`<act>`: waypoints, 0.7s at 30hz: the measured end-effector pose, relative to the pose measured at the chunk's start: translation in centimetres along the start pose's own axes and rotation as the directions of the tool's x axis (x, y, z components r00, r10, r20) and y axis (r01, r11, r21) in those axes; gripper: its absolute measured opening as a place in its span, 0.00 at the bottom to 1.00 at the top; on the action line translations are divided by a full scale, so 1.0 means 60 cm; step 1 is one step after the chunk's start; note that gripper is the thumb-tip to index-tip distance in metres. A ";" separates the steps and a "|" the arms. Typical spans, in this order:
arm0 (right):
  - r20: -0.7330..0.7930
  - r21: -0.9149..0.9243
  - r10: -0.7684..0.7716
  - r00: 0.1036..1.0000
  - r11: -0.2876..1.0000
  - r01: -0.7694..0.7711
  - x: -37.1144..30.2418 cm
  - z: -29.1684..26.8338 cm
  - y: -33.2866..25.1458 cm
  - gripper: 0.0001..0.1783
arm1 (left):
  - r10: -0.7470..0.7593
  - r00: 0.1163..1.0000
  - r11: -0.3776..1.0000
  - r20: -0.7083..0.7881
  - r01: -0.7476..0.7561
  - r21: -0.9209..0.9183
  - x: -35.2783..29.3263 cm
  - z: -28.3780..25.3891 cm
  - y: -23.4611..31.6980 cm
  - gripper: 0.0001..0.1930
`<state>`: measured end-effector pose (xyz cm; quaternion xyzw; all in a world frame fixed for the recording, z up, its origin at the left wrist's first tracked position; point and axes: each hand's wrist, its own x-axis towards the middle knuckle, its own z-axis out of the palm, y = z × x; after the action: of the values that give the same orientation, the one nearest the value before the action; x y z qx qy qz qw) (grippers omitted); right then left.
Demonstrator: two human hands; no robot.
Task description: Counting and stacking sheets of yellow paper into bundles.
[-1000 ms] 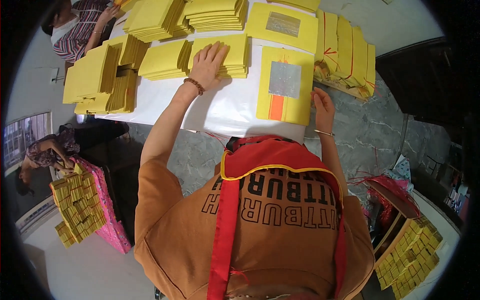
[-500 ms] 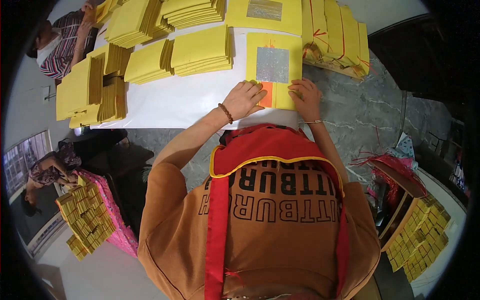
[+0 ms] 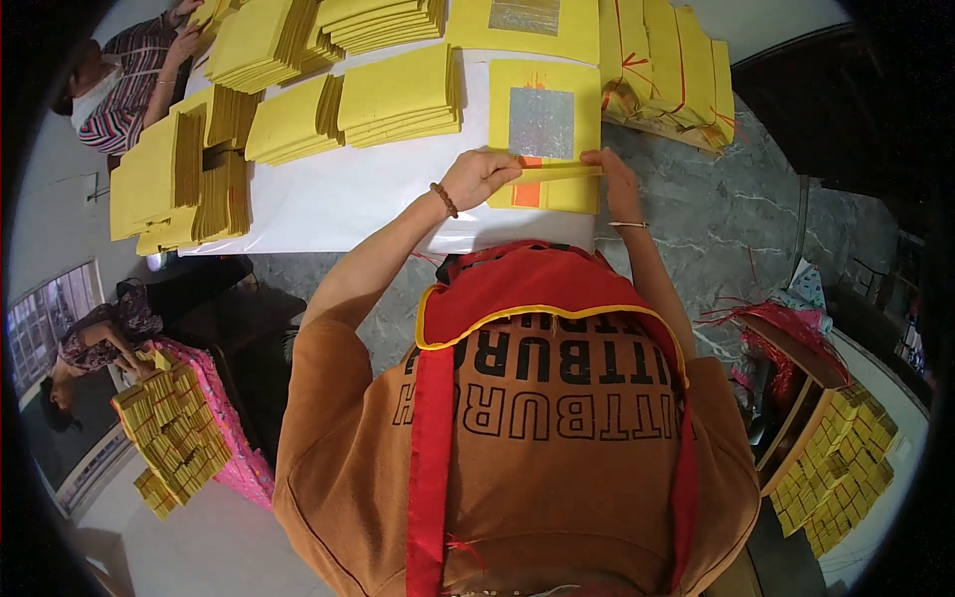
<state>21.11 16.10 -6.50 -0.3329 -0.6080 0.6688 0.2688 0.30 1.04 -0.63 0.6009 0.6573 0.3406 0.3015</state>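
Note:
On the white-covered table, a yellow paper sheet [image 3: 587,104] with a silver foil square and orange-red print lies in front of me. My left hand [image 3: 482,177] pinches the left end of a narrow folded yellow paper strip [image 3: 562,172], held just over the sheet's near part. At the strip's other end, the fingers of my right hand [image 3: 619,184] close on it. Yellow paper with orange print also shows on the near side of the strip; whether it is the same sheet or one beneath, I cannot tell.
Stacks of folded yellow paper [image 3: 398,95] stand to the left, and another foil-squared sheet [image 3: 477,30] lies beyond. Red-tied yellow bundles [image 3: 665,60] are at the far right. One person [image 3: 129,85] handles yellow paper at far left; another [image 3: 99,333] bends over a yellow pile [image 3: 174,428].
Both hands lay on the sheet's near part with fingers down. Now they pinch the ends of a narrow folded strip raised across it. The far-left person's hands have shifted.

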 end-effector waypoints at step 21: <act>0.114 0.183 0.126 0.985 0.972 -0.145 0.006 0.000 -0.014 0.14 | 0.057 0.985 0.998 -0.163 -0.056 0.010 0.006 -0.025 -0.014 0.24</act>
<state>20.82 16.48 -5.74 -0.3121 -0.5299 0.7567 0.2219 -1.45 1.21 -0.43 0.5905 0.6633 0.3952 0.2352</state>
